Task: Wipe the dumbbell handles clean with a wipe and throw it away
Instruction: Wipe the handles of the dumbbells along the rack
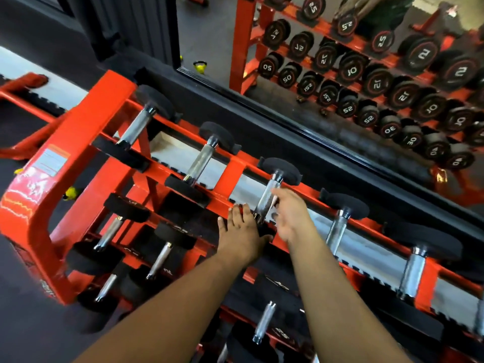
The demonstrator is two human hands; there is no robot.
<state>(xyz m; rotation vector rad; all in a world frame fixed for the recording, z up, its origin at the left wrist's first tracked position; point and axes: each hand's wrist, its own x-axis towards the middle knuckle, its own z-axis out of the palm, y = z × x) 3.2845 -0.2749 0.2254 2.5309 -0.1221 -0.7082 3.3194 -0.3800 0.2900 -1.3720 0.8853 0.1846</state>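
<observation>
While the orange rack (pixel 78 158) fills most of the view, with a mirror (pixel 340 61) behind it on the far side, the risks sit at its top tier. Dumbbells rest there in a row running from far left to near right, each in its own cradle, black heads front and back and a bare metal handle between.

Both hands work at the third dumbbell (pixel 277 169) from the left. The left hand (pixel 242 227) lies flat with straight fingers on or just over its near head. The right hand (pixel 289 213) reaches in beside the knurled handle (pixel 265 203), fingers loosely extended and touching or nearly touching it; motion blur prevents a firmer reading. Neither hand is clamped on anything that can be seen.

Finding: no wipe is visible. It may be hidden under the right palm, but that cannot be confirmed.

Risks, as judged:
- If the wipe is absent or bunched in the palm, the handle gets rubbed by bare skin and is not cleaned.
- A one-sided pass would leave the underside of the handle untouched.
- The fingers sit close to the gap between head and cradle; if the dumbbell rolls or shifts under pressure, a pinch is likely.
- Neighbouring handles (pixel 201 161) look alike, so one could be skipped.
</observation>
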